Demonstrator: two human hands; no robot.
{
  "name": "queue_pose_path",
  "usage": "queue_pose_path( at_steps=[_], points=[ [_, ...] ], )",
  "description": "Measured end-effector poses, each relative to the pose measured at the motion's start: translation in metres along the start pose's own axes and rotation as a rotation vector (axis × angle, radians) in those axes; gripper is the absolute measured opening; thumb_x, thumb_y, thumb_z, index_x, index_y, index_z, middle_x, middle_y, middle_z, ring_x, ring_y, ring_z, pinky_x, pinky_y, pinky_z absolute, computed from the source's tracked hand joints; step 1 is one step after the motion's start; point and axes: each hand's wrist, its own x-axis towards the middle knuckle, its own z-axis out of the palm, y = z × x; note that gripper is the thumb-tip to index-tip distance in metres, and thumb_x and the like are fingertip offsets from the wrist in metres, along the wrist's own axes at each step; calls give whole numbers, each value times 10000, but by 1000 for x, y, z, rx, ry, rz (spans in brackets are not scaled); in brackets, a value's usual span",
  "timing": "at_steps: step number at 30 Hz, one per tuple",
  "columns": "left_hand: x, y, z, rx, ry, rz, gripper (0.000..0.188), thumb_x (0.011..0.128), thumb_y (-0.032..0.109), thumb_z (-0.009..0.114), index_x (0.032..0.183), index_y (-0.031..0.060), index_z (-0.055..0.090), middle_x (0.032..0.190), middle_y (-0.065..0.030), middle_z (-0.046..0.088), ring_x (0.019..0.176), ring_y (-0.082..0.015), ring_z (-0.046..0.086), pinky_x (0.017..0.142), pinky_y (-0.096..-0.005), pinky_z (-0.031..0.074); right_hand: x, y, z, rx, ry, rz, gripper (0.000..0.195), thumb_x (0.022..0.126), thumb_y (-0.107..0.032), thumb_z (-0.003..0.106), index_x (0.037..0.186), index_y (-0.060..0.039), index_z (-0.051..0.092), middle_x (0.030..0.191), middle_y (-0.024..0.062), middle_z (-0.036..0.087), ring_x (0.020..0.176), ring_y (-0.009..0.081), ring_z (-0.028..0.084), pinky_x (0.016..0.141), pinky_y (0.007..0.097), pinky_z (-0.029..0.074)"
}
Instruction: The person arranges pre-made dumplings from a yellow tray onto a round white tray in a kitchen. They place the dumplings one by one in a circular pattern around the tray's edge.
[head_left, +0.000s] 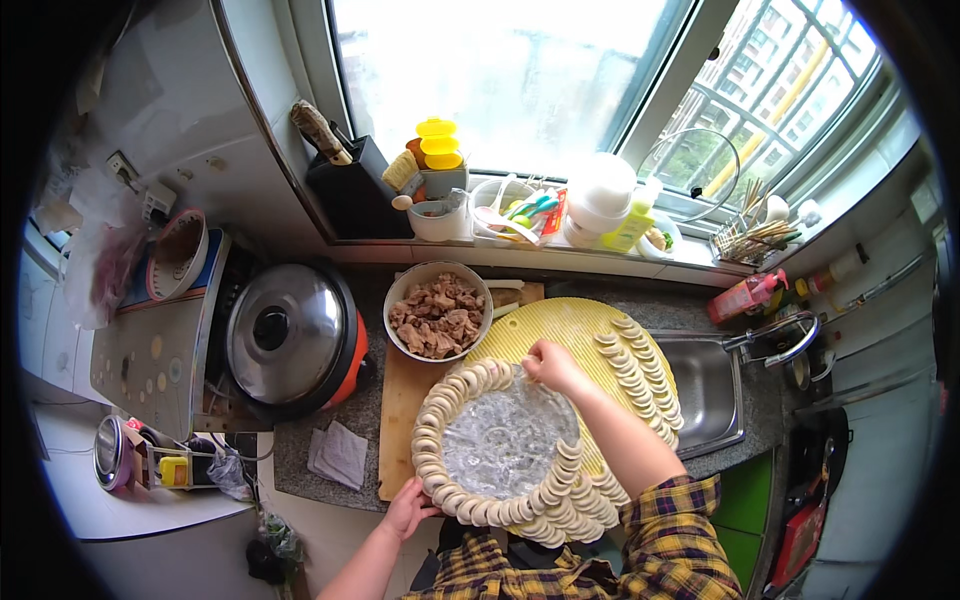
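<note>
A round, clear glass-like tray lies before me, tilted over the edge of a wooden board and a yellow ribbed mat. Crescent dumplings line much of its rim, overlapping; its upper right rim is bare. My left hand grips the tray's lower left edge, fingertips beside the dumplings. At the top end of the ring, my right hand pinches at the rim, apparently on a dumpling mostly hidden by the fingers. More dumplings stand in rows on the yellow round mat, at its right side and near edge.
A bowl of meat chunks stands on the wooden board. To the left are a lidded electric pan and a folded cloth. A steel sink with a faucet lies right. A knife block stands by the window.
</note>
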Motion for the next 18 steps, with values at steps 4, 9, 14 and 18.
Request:
queue_pose_path(
  at_steps=[4, 9, 14, 18],
  points=[
    [3, 1, 3, 12, -3, -11, 500, 1051, 446, 346, 1453, 149, 371, 1404, -77, 499, 1278, -246, 495, 1039, -504, 419, -5, -5, 14, -47, 30, 39, 303, 857, -251, 685, 993, 18, 653, 949, 208, 682, 913, 352, 654, 834, 409, 518],
    [3, -2, -3, 18, -19, 7, 503, 1048, 450, 359, 1453, 153, 373, 1406, -68, 498, 1274, -242, 499, 1032, -504, 428, -11, -14, 19, -16, 60, -48, 264, 865, -189, 647, 1030, 17, 654, 1027, 217, 671, 963, 356, 644, 859, 419, 511],
    [4, -1, -3, 20, -10, -10, 503, 1047, 449, 359, 1456, 157, 373, 1405, -68, 498, 1271, -243, 501, 1033, -504, 427, -10, -15, 15, 43, 3, -69, 275, 890, -139, 569, 1115, -5, 651, 1135, 222, 645, 1077, 373, 611, 940, 417, 487],
    [4, -2, -2, 20, -9, -14, 496, 1047, 442, 363, 1457, 163, 373, 1406, -67, 496, 1268, -242, 502, 1033, -504, 427, -17, -14, 15, 52, 11, -156, 284, 912, -146, 535, 1137, -14, 648, 1163, 209, 642, 1087, 371, 609, 949, 419, 484]
  ],
)
